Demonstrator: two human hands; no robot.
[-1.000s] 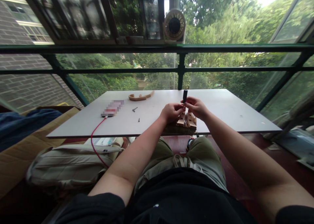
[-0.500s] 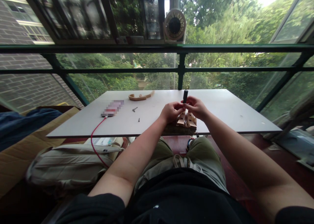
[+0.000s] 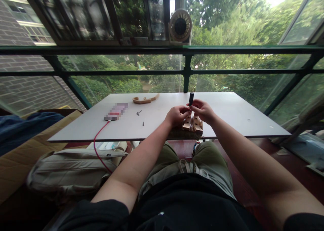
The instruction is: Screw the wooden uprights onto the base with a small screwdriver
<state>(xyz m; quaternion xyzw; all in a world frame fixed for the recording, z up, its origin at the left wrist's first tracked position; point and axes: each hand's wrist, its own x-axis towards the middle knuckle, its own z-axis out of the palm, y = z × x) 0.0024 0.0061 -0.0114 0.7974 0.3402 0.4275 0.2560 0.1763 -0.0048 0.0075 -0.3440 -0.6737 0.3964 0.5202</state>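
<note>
Black-handled tool (image 3: 191, 98): 1, upright over 1 wooden assembly (image 3: 197, 125) at near edge of desk (image 3: 233, 118). Right hand (image 3: 204, 111) pinches it; left hand (image 3: 176, 115) narrow alongside, contents hidden. Curved wooden piece (image 3: 142, 102): 1. No clear change since 0.5 s earlier.

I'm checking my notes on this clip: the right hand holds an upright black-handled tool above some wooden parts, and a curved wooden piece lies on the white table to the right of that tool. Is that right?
Not quite: the curved wooden piece lies on the white table to the left of the black-handled tool, as the head view shows. The rest stands: the right hand holds that tool upright above the wooden parts.
</note>
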